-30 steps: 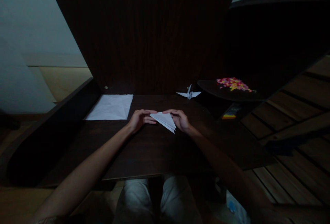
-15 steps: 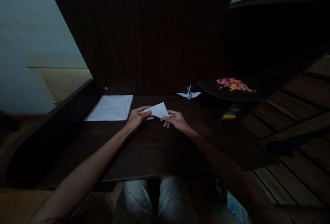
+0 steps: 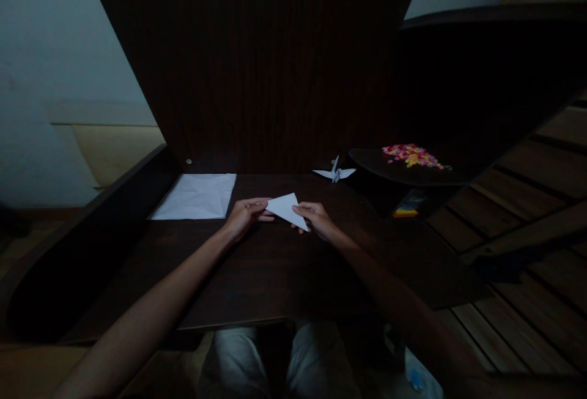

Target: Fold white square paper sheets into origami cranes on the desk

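A white sheet of paper folded into a triangle [image 3: 285, 207] is held between both hands above the dark desk. My left hand [image 3: 247, 215] pinches its left corner with thumb and fingers. On the right side, my right hand [image 3: 315, 218] grips the paper, thumb on top and fingers partly hidden beneath. Beyond the right hand, a white origami crane [image 3: 335, 174] stands near the desk's back panel with wings spread. To the left of my left hand lies a stack of white paper [image 3: 197, 197], its top sheet a little wrinkled.
A pile of small pink, red and yellow pieces [image 3: 416, 156] rests on a raised corner shelf [image 3: 394, 169] at right. Below that shelf is a yellow and orange item [image 3: 406, 212]. A dark side panel [image 3: 87, 240] borders the desk [image 3: 238, 289] on the left.
The folded paper has turned in my hands, its right corner now pointing down to the right. My right thumb has shifted higher along its right edge. The camera view has tilted slightly.
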Motion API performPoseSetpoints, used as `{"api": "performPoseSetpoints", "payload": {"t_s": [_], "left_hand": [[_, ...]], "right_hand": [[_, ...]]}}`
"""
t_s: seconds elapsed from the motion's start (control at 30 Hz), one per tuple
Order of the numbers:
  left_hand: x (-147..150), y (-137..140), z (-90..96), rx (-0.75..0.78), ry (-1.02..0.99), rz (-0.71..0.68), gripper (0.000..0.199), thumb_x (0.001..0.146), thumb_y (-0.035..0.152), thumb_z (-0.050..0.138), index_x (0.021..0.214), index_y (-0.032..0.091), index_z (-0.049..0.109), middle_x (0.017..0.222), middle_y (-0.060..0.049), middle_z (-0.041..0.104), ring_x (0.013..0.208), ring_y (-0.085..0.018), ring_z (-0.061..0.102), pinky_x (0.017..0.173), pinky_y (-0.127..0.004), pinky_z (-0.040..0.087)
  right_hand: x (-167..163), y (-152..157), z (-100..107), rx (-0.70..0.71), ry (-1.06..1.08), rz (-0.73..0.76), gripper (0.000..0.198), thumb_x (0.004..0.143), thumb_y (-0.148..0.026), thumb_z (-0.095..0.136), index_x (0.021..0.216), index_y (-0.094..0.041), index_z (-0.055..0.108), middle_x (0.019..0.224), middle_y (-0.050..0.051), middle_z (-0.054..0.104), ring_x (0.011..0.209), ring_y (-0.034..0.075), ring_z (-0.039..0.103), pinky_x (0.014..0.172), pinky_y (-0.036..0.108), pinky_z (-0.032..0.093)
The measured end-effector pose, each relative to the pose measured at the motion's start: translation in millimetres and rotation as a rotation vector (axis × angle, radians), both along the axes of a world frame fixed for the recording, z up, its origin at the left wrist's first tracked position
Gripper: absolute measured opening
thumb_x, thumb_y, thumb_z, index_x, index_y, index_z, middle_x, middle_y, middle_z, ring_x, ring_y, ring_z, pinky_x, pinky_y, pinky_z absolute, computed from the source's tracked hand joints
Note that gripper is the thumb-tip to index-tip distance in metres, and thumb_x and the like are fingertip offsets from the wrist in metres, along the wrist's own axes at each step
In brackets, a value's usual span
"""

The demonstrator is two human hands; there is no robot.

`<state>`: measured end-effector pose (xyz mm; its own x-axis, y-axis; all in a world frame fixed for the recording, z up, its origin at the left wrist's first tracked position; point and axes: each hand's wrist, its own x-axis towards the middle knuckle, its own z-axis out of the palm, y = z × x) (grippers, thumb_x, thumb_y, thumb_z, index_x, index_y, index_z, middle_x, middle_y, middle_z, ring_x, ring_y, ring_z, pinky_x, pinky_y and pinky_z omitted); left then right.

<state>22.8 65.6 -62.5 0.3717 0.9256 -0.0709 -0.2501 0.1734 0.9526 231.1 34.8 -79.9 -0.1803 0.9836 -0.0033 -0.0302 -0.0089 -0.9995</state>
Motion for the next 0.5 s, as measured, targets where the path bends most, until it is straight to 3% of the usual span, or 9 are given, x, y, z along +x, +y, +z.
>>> {"api": "performPoseSetpoints", "payload": {"t_s": [0.13, 0.37, 0.5], "left_hand": [[0.6, -3.4, -0.4, 0.027, 0.044, -0.111, 0.029, 0.07, 0.021, 0.072, 0.095, 0.008, 0.07, 0.091, -0.014, 0.072, 0.08, -0.022, 0.069, 0.074, -0.037, 0.058], [-1.5, -5.1, -0.4, 0.001, 0.11, -0.304, 0.029, 0.075, 0.029, 0.07, 0.092, 0.005, 0.069, 0.086, -0.019, 0.072, 0.077, -0.026, 0.07, 0.07, -0.036, 0.057], [-3.9, -4.2, 0.9, 0.06, 0.139, -0.312, 0.033, 0.073, 0.032, 0.073, 0.093, 0.007, 0.07, 0.091, -0.017, 0.072, 0.086, -0.025, 0.069, 0.075, -0.036, 0.056]], "right_hand": [[0.4, 2.4, -2.8, 0.031, -0.008, -0.059, 0.037, 0.071, -0.052, 0.065, 0.077, -0.015, 0.064, 0.049, -0.005, 0.051, 0.036, 0.006, 0.037, 0.032, 0.019, 0.019], [1.6, 3.1, 5.1, 0.105, -0.021, -0.147, 0.032, 0.066, -0.048, 0.068, 0.064, -0.017, 0.062, 0.057, -0.002, 0.054, 0.053, 0.011, 0.046, 0.048, 0.023, 0.03], [2.2, 4.1, 4.3, 0.113, -0.013, -0.169, 0.029, 0.066, -0.045, 0.068, 0.06, -0.018, 0.061, 0.056, -0.002, 0.053, 0.054, 0.012, 0.044, 0.05, 0.024, 0.03]]}}
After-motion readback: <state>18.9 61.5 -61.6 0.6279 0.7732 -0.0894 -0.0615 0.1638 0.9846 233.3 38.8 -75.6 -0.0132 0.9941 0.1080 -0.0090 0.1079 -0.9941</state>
